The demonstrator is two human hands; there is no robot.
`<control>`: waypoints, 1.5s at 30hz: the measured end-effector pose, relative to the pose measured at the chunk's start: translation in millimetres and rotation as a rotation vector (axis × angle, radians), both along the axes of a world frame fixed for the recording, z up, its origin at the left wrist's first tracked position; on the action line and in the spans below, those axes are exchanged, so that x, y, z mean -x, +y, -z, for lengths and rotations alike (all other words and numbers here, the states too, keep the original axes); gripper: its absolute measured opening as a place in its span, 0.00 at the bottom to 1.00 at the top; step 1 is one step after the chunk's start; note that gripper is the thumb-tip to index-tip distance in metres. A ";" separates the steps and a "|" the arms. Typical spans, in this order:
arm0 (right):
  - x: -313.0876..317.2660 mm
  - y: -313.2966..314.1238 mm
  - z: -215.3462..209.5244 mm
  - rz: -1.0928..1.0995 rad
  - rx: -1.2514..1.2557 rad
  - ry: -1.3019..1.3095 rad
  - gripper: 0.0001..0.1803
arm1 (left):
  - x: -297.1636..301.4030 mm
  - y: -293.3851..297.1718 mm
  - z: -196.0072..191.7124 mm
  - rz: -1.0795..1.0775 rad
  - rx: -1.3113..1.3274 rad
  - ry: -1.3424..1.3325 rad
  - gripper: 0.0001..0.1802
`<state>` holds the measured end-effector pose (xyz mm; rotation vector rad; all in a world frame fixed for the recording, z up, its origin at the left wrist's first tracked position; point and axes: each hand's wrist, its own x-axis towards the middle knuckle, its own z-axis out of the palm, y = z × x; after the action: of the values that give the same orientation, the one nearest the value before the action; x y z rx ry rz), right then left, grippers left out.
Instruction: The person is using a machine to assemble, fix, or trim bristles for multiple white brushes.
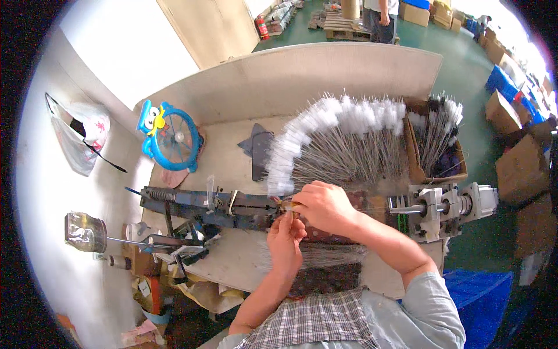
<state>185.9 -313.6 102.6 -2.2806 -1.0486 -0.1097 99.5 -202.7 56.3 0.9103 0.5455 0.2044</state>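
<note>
My left hand (285, 239) and my right hand (324, 205) meet over the long metal bench machine (244, 216), fingertips almost touching. Both have their fingers pinched together. What lies between them is too small and too covered to make out. Just beyond my hands spreads a big fan of wire-stemmed brushes (343, 148) with white bristle heads. On the near side of the machine, partly behind my left hand, lies a bundle of thin straight wires (325, 256). The machine's right end carries a motor with a metal shaft (415, 209).
An open cardboard box (414, 145) with more brushes stands at the back right. A blue cartoon-shaped fan (174, 136) and a dark phone-like slab (263, 156) are at the back left. A low board (314, 70) walls the table's far edge. Another person (382, 20) stands beyond it.
</note>
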 end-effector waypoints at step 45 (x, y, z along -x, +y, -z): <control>20.7 1.2 0.0 0.035 -0.154 -0.266 0.14 | -0.7 -4.1 3.8 -0.107 0.420 -0.128 0.06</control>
<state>165.2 -312.4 102.5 -2.1847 -1.0921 -0.5031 100.2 -206.8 52.5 0.4573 0.4942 0.2329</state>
